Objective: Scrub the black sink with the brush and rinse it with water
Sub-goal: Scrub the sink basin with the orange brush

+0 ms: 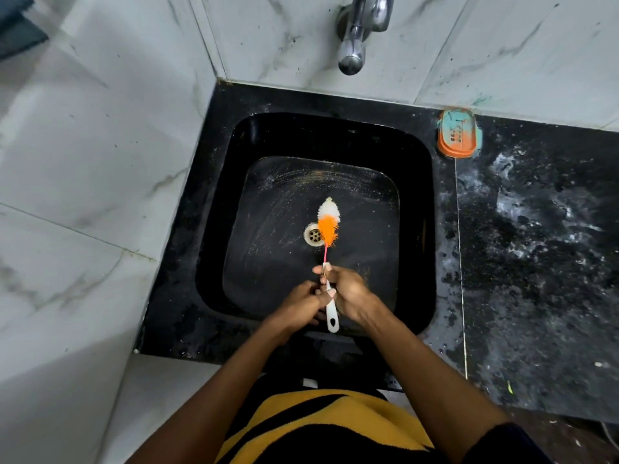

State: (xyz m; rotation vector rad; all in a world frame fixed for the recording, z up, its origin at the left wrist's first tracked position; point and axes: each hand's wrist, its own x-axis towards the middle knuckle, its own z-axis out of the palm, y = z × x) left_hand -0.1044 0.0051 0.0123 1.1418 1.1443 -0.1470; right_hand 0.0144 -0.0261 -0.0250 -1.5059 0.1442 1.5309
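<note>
Both hands hold the brush (328,226) by its white handle above the near part of the black sink (415,229). Right hand (348,294) has a closed grip around the upper handle, thumb and forefinger pinching near the thin pink stem. Left hand (303,304) has its fingers curled against the handle's middle from the other side. Brush head, orange and white bristles, lies over the sink floor just beside the metal drain (312,234), pointing away from the person. Faint scrub streaks show on the sink floor. Chrome tap (360,31) projects from the marble wall above the sink. An orange soap dish (457,132) sits on the speckled desk (536,246) at the sink's far right corner.
</note>
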